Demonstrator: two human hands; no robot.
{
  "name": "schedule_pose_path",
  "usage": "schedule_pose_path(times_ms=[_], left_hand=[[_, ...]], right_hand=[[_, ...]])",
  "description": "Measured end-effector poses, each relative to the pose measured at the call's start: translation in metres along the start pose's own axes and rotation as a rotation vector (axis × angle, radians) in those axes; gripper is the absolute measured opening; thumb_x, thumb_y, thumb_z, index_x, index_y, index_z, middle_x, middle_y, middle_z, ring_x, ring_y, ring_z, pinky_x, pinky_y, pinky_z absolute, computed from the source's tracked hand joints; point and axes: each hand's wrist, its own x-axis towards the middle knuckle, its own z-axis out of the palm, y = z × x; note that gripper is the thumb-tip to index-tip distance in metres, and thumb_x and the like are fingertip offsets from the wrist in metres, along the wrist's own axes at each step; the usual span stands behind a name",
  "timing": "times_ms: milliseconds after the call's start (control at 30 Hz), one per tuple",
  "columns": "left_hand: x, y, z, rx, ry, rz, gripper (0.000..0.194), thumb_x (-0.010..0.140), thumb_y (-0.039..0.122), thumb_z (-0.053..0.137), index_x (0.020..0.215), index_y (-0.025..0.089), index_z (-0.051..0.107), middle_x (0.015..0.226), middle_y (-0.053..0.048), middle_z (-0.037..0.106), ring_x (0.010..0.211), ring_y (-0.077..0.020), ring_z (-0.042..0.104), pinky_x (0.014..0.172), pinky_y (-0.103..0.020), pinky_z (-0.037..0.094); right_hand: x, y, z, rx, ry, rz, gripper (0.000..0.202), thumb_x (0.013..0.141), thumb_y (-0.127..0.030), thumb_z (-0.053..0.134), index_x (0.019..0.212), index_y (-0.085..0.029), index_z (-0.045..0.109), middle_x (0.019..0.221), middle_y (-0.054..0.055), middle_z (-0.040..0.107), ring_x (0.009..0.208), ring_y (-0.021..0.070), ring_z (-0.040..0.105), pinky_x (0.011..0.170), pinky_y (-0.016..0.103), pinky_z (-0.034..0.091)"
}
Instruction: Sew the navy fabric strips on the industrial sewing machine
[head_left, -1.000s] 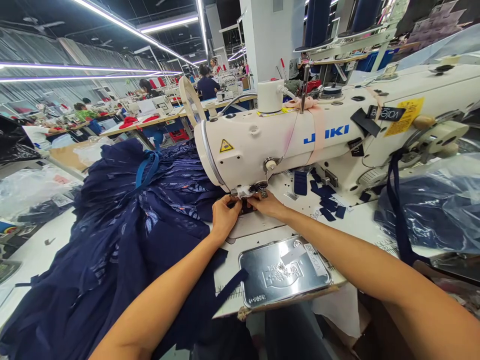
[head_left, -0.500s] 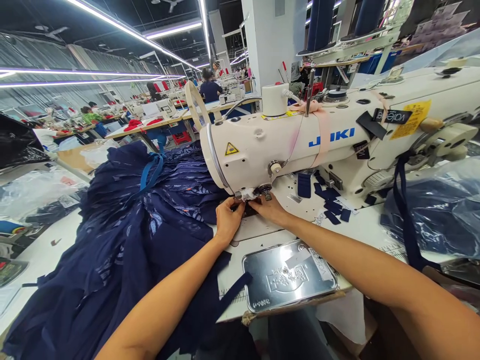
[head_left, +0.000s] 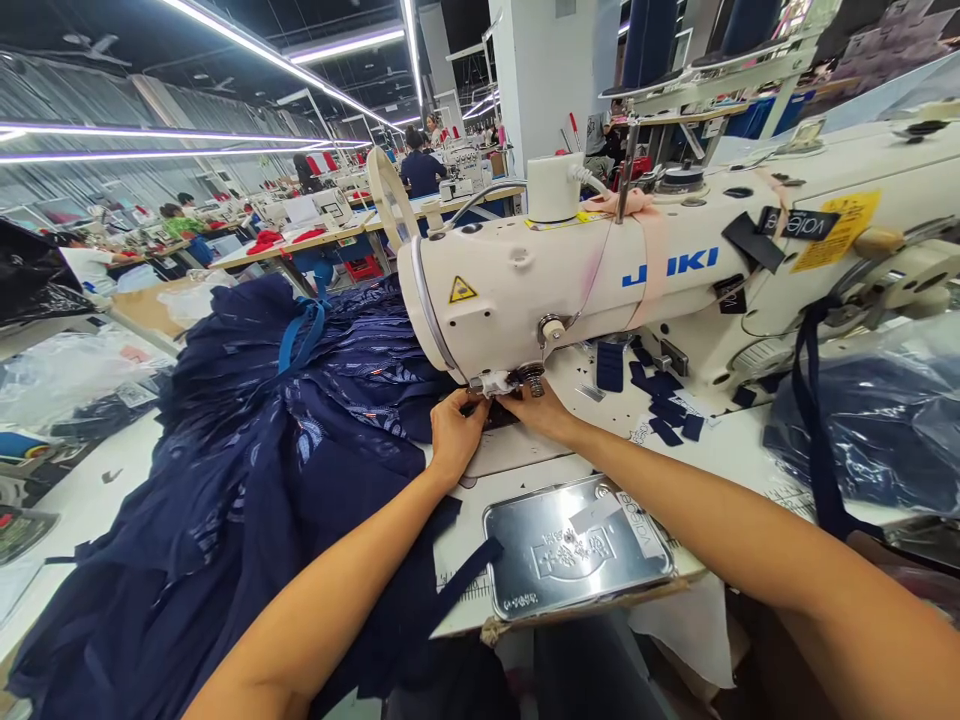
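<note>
The left hand (head_left: 456, 435) and the right hand (head_left: 541, 412) are close together, low under the front end of a big cream sewing machine (head_left: 510, 290). Their fingers are bent and bunched near the needle part. The fingertips are partly hidden, so I cannot tell if they pinch anything.

A big heap of dark blue cloth (head_left: 315, 490) lies just beside the left hand, on the left of the machine. It has shiny patterns and many folds. A brighter blue strap (head_left: 300, 340) lies on top of it.

A shiny metal plate (head_left: 581, 555) sits on the white tabletop (head_left: 731, 440), near the front edge, below the right arm. Little dark blue cloth bits (head_left: 666, 408) lie past the right hand. Farther right is a clear plastic bag (head_left: 885, 430) with something dark blue inside.
</note>
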Motion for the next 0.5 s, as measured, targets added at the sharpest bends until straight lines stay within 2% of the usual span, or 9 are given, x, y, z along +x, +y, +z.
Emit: schedule_pose_path(times_ms=[267, 500], left_hand=[[-0.0026, -0.0026, -0.0015, 0.014, -0.006, 0.018, 0.011, 0.071, 0.021, 0.058, 0.072, 0.016, 0.068, 0.073, -0.001, 0.070, 0.068, -0.0154, 0.062, 0.067, -0.023, 0.045], [-0.0017, -0.0001, -0.0032, 0.044, -0.025, 0.027, 0.010, 0.070, 0.019, 0.057, 0.068, 0.016, 0.066, 0.072, -0.001, 0.069, 0.069, -0.0155, 0.062, 0.067, -0.024, 0.044]], right_hand=[[0.0010, -0.0042, -0.0031, 0.085, -0.010, -0.007, 0.012, 0.075, -0.015, 0.053, 0.075, -0.017, 0.065, 0.082, 0.005, 0.067, 0.082, 0.0202, 0.062, 0.076, 0.029, 0.047], [-0.0025, -0.0041, -0.0023, 0.121, 0.018, 0.007, 0.013, 0.076, -0.017, 0.052, 0.076, -0.018, 0.065, 0.075, 0.003, 0.067, 0.081, 0.0200, 0.062, 0.074, 0.029, 0.048]])
